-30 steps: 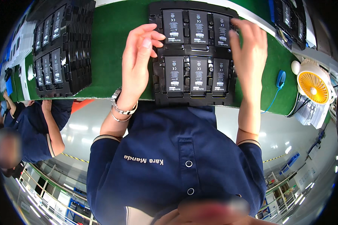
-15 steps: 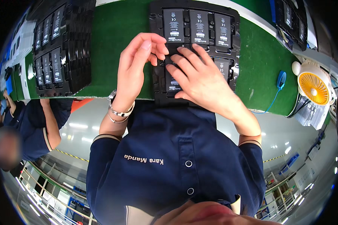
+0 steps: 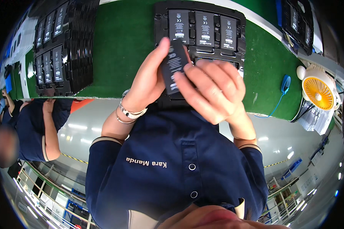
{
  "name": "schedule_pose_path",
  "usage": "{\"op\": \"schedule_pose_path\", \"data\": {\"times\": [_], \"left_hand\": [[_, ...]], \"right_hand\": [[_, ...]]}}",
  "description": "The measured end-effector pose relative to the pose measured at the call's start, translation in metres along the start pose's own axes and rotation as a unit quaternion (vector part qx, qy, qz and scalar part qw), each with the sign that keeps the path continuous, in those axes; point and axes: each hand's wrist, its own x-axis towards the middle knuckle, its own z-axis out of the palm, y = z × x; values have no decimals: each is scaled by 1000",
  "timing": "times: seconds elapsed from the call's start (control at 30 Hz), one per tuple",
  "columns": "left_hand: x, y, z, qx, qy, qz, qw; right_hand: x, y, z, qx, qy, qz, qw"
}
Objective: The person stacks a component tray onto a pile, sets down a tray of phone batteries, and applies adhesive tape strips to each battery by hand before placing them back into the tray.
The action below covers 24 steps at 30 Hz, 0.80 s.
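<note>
A flat black battery pack (image 3: 175, 65) with white print is held tilted above a black plastic tray (image 3: 161, 34). My left hand (image 3: 151, 74) grips it along its left edge, thumb up near the top end. The bent fingers of my right hand (image 3: 214, 86) overlap its lower right part, and the fingertips rest on the printed face. My right thumb is hidden. In the tray's far row lie several similar batteries (image 3: 204, 28). Both hands and the held battery cover much of the tray's near row.
A tall stack of black trays (image 3: 78, 49) with batteries on top stands left on the green mat (image 3: 122, 23). At the right are a white and yellow fan (image 3: 319, 87), a blue corded object (image 3: 286, 84) and another black tray (image 3: 298, 23). A co-worker (image 3: 32, 129) is at the far left.
A battery has come up out of the tray's near row into my hands. My left hand has closed on it; my right hand has turned and moved slightly nearer to me.
</note>
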Motion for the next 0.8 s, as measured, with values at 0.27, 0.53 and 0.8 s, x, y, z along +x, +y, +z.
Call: {"op": "schedule_pose_path", "data": {"times": [0.27,0.53,0.8], "left_hand": [[8,4,3,102,-10,94,990],[12,-2,2,180,-12,182,967],[9,-6,4,216,-17,209,954]], "right_hand": [[-15,-1,-7,275,-24,334,901],[-10,-15,0,240,-51,315,917],[-7,-14,2,142,-40,245,958]]}}
